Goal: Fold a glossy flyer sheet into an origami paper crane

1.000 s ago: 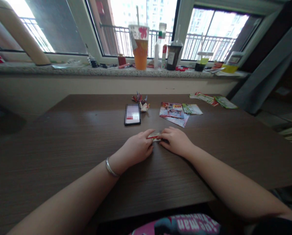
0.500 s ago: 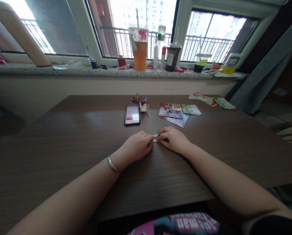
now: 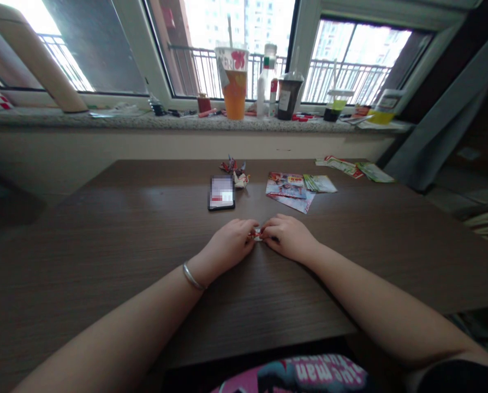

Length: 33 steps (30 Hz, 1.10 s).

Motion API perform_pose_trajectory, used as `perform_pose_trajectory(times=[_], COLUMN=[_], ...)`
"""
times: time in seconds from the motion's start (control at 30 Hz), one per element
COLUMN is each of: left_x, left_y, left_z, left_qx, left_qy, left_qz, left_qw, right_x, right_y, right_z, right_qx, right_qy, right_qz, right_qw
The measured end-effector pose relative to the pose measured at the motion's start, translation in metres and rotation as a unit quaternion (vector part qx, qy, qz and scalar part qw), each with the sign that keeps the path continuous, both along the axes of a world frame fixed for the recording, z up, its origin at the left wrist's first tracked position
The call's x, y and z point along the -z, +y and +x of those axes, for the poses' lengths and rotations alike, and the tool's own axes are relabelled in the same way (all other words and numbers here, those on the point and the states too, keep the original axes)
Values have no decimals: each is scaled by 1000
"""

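Observation:
A small folded piece of printed paper [image 3: 256,234] lies on the dark wooden table [image 3: 105,240], mostly covered by my fingers. My left hand [image 3: 227,248], with a silver bangle on its wrist, pinches the paper's left end with curled fingers. My right hand [image 3: 289,237] pinches its right end, fingertips almost touching the left hand's. Both hands rest on the tabletop.
A phone [image 3: 221,192] lies beyond my hands, with small folded paper figures [image 3: 234,169] behind it. Printed paper sheets [image 3: 290,188] lie to the right, more leaflets [image 3: 352,166] farther back. The windowsill [image 3: 105,121] holds an orange drink cup [image 3: 233,82], bottles and other cups.
My hands have drawn closer together over the paper, so less of it shows between the fingers now. The view has shifted only slightly.

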<state>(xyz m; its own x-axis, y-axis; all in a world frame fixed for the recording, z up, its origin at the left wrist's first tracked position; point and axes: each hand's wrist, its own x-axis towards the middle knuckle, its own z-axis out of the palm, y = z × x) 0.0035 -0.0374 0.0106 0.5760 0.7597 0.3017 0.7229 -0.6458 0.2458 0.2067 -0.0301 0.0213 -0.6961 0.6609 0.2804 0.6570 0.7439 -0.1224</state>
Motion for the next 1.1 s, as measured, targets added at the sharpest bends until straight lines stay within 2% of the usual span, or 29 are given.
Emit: perform_pose_trajectory(times=[0.2,0.53,1.1], left_x=[-1,-4,3], left_y=[1,-1,9], left_z=[0,1,0], left_qx=[32,22,-38], left_qy=[10,9,-33], left_qz=[11,23,-34], left_qw=[999,999,998], right_x=[-2,-5,9], right_y=[1,0,14], right_z=[0,-2,-10], right_qx=[15,64,80], right_qy=[4,19,104], right_qz=[-31,-46,-98], right_qw=[999,997,987])
